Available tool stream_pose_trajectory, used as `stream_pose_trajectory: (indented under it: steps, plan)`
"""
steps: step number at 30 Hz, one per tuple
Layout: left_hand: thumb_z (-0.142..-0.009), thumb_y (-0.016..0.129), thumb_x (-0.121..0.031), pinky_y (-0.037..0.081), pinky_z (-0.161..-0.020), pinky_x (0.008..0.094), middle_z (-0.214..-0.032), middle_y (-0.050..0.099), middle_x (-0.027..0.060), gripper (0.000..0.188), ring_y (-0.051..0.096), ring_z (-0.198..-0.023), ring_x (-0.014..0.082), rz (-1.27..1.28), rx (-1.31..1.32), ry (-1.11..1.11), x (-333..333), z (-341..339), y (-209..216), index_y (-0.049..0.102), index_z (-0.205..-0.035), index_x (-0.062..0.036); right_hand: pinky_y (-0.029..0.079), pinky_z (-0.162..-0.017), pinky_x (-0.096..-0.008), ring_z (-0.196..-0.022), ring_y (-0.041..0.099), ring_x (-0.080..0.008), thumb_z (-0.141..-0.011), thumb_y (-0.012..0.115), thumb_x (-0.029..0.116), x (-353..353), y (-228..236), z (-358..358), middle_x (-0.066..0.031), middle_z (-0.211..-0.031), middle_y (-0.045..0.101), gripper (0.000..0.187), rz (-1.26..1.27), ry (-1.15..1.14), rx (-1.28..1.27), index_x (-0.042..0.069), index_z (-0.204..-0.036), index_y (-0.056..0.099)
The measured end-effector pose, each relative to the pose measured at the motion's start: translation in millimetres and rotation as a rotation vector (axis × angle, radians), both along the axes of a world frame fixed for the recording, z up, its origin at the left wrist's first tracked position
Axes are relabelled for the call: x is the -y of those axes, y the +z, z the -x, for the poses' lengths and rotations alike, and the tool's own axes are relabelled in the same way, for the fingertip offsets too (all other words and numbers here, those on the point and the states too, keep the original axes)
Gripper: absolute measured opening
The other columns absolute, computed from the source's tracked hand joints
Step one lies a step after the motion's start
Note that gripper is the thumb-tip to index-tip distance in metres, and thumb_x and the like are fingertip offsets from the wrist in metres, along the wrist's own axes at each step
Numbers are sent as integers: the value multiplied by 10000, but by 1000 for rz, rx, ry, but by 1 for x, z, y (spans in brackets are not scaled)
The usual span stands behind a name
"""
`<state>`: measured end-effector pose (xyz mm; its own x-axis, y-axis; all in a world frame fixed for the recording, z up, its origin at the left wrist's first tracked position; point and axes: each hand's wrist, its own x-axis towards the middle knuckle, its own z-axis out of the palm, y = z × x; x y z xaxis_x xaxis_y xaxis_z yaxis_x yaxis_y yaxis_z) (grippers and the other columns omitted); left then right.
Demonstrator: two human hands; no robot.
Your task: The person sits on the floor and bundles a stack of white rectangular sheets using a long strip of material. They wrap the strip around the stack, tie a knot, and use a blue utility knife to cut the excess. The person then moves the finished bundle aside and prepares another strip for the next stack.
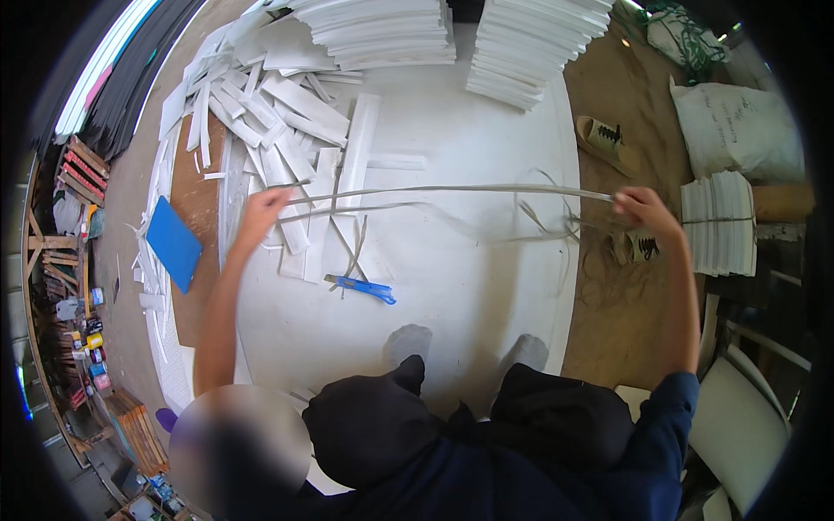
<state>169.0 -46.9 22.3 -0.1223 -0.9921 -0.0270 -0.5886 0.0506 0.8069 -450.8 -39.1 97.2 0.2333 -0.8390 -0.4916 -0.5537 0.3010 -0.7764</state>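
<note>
Between my two hands a thin grey strap [452,188] is stretched nearly straight across the white work surface. My left hand [261,214] is closed on its left end, above loose white strips. Its other end is pinched in my right hand [644,208], out past the surface's right edge. Slack lengths of similar strap [540,222] curl below the taut part, partly blurred. A blue utility knife [361,288] lies on the surface below the strap, nearer to my left hand.
White offcut strips [300,117] are heaped at the far left. Tall stacks of white sheets [373,35] stand at the back. A blue panel [174,244] lies left. Shoes [605,143], a tied white stack [719,224] and a white sack [738,128] are on the right.
</note>
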Motion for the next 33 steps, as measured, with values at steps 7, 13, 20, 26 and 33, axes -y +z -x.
stream_pose_trajectory:
  steps: [7, 13, 20, 26, 33]
  plan:
    - [-841, 545, -286, 379, -555, 242, -618, 497, 42, 297, 462, -608, 92, 110, 611, 563, -8, -157, 73, 603, -789, 0, 222, -429, -214, -479, 290, -27, -856, 531, 319, -3, 42, 87, 78, -542, 334, 298, 212, -181, -223, 51, -732, 572]
    - [-801, 468, -492, 379, -844, 430, -1037, 577, 120, 459, 502, -1011, 280, 14, 1214, 453, 33, -110, 53, 613, -979, -94, 274, -462, -219, -504, 347, -40, -838, 555, 312, 27, -1, 35, 43, -556, 402, 323, 297, -116, -348, 8, -737, 595]
    - [-745, 607, -447, 179, -1014, 471, -1294, 356, 146, 647, 279, -1236, 284, 405, 336, -472, 49, 161, 8, 407, -1235, -75, 287, -505, -220, -566, 349, -57, -841, 551, 278, 17, 9, -8, 27, -580, 411, 317, 468, -154, -291, -18, -731, 579]
    - [-724, 637, -394, 168, -1017, 487, -1221, 448, 105, 676, 422, -1132, 247, 179, 343, -663, 13, 220, -50, 345, -1280, -142, 229, -487, -200, -541, 273, -22, -869, 525, 282, -11, 71, 52, 78, -601, 318, 232, 638, -533, -97, 60, -837, 584]
    - [-760, 607, -271, 455, -698, 374, -932, 588, 97, 461, 578, -805, 288, -245, 531, -463, -3, 85, -65, 443, -1160, -112, 273, -498, -221, -541, 242, -68, -913, 456, 150, -113, 52, 290, 40, -628, 278, 90, 640, -1034, 714, 64, -895, 475]
